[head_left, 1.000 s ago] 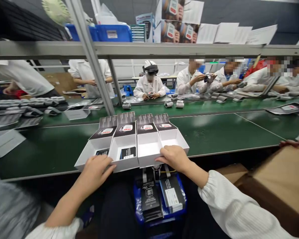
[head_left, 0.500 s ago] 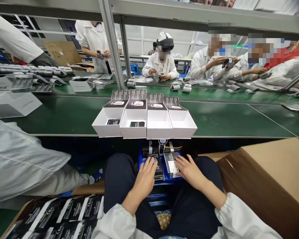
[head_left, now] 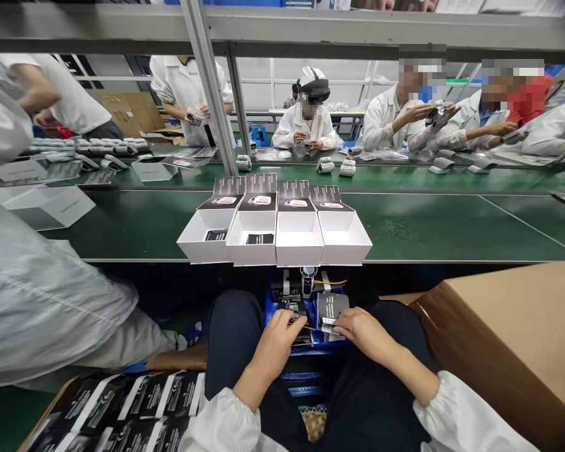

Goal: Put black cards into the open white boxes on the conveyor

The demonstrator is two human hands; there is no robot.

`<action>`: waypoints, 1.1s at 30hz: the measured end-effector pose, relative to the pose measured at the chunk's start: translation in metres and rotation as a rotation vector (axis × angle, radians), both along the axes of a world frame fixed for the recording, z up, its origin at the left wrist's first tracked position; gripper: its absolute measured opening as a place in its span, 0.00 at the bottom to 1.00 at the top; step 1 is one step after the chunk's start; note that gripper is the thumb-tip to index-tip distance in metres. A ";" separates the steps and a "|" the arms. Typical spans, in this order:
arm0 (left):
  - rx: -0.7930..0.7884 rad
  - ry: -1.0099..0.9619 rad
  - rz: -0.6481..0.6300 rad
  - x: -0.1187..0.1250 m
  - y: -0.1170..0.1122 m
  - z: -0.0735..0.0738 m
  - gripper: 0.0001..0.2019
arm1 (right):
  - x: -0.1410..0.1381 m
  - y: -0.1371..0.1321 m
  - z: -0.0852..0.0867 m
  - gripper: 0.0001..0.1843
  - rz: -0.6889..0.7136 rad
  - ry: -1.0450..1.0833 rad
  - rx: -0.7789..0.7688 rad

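Between my knees, a blue stool bears two stacks of printed leaflets. My left hand is closed at the near edge of a black leaflet, its thumb and fingers drawn together. On the other stack, a dark grey leaflet bends up, with the bunched fingers of my right hand at its near right corner. The fingertips are partly hidden. Ahead on the green bench stand several white boxes with raised dark lids; the two left ones, the leftmost box and its neighbour, contain small dark leaflets.
A small white device stands behind the leaflets. At lower left a carton holds banded black packs; a large brown carton is on my right. A co-worker's sleeve is close on my left. A metal post rises from the green bench.
My fingers were spread flat on the two stacks and have now curled in at the near edges. The leaflet under my right hand has bent upward. The view has shifted slightly.
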State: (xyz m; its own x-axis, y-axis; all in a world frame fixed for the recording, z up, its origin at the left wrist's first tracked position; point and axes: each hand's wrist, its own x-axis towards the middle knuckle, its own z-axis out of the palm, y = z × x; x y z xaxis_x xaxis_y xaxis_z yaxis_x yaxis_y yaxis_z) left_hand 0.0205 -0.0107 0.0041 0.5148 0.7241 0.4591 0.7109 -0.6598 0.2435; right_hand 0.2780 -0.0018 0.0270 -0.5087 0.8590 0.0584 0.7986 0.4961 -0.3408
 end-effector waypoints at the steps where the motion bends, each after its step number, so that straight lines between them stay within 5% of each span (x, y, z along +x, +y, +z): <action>1: 0.029 -0.044 -0.016 0.001 -0.001 0.010 0.20 | -0.003 -0.003 0.011 0.15 -0.018 0.054 0.004; 6: 0.196 -0.300 -0.092 0.011 -0.003 0.081 0.12 | -0.034 -0.020 0.080 0.17 0.071 0.249 0.222; 9: 0.369 -0.511 0.073 0.009 0.005 0.114 0.16 | -0.052 0.002 0.120 0.18 0.104 0.209 0.487; 11: 0.383 -0.581 0.193 0.003 0.013 0.114 0.16 | -0.058 0.033 0.139 0.18 0.019 0.148 0.638; 14: 0.102 -0.386 0.177 -0.008 0.021 0.073 0.14 | -0.057 0.074 0.148 0.16 -0.035 0.007 0.720; 16: -0.150 -0.136 0.117 -0.011 0.019 0.032 0.20 | -0.053 0.078 0.134 0.13 0.016 -0.010 0.733; 19: -0.429 0.181 0.097 -0.009 0.011 -0.016 0.35 | -0.040 0.048 0.085 0.09 0.087 0.017 0.656; 21: -0.527 0.306 0.091 -0.007 0.007 -0.029 0.40 | -0.029 0.022 0.041 0.07 0.072 -0.072 0.522; 25: -0.492 0.334 0.063 -0.006 0.008 -0.029 0.36 | -0.014 -0.010 -0.027 0.15 0.008 -0.249 0.349; 28: -0.379 0.275 0.036 -0.007 0.009 -0.028 0.32 | -0.012 -0.011 -0.037 0.13 0.025 -0.227 0.283; 33: -0.102 0.079 0.032 -0.006 0.007 -0.018 0.25 | -0.015 0.002 -0.013 0.09 -0.059 -0.204 0.058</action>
